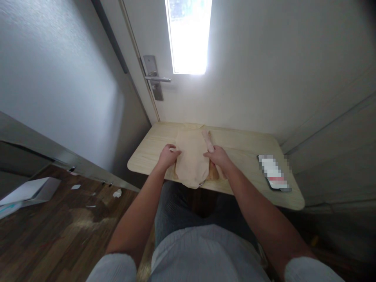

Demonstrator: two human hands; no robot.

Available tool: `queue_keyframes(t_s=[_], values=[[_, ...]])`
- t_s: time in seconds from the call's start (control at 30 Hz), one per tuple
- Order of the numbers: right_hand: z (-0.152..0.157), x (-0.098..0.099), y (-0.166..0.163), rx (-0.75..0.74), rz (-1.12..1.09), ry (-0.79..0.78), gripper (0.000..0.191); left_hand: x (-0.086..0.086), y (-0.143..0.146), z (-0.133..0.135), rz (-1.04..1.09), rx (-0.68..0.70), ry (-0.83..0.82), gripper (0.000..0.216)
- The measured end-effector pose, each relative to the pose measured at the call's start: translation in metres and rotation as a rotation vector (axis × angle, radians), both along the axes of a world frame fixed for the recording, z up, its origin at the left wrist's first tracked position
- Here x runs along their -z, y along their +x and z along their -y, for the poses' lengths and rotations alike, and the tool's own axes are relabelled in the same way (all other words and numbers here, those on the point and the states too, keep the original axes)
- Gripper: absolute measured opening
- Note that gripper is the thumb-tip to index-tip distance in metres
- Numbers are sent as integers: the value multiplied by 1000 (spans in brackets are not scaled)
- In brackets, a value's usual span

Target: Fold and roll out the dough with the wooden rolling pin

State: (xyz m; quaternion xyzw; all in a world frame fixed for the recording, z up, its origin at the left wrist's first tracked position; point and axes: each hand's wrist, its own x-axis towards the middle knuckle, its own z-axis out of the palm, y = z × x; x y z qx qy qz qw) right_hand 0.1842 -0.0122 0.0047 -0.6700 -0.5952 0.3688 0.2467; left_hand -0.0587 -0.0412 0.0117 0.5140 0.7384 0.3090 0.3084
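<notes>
A beige sheet of cloth-like material lies on a small wooden table, its rounded lower end hanging over the front edge. My left hand grips its left edge, thumb on top and fingers curled at the side. On the right, my right hand pinches the edge, with a narrow pale strip rising from beside its fingers. A brownish piece shows partly under the sheet near my right hand. A small curved shiny part peeks out at the lower edge.
A phone, its screen blurred out, lies at the table's right. Behind stands a door with a metal handle and a bright window. Paper scraps and a white box are on the wooden floor at left.
</notes>
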Motion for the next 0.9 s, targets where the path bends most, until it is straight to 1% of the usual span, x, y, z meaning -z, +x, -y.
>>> queue_keyframes(t_s=[0.07, 0.17, 0.27, 0.33, 0.4, 0.5, 0.57, 0.63, 0.77, 0.9], values=[[7, 0, -1, 4, -10, -26, 24, 1, 1, 7, -42, 17, 22, 42], [16, -3, -3, 15, -38, -67, 11, 4, 2, 16, -107, 64, 77, 43], [22, -12, -4, 35, -107, -81, 13, 3, 5, 18, -63, 76, 120, 37], [25, -20, -2, 50, -171, -78, 16, 0, 8, 19, 45, 60, 183, 33], [30, -28, 2, 56, -236, -74, 20, -4, 10, 22, 232, 54, 243, 29], [43, -33, 10, 63, -332, -72, 22, -8, 15, 37, 492, 68, 255, 28], [55, -29, 16, 78, -418, -92, 20, -5, 18, 51, 581, 66, 216, 28], [66, -21, 21, 103, -460, -127, 19, 2, 21, 65, 615, 52, 159, 28], [82, -5, 27, 144, -379, -164, 16, 15, 25, 83, 592, 16, 109, 24], [90, -2, 29, 113, -328, -169, 11, 17, 25, 88, 592, -12, 73, 23]])
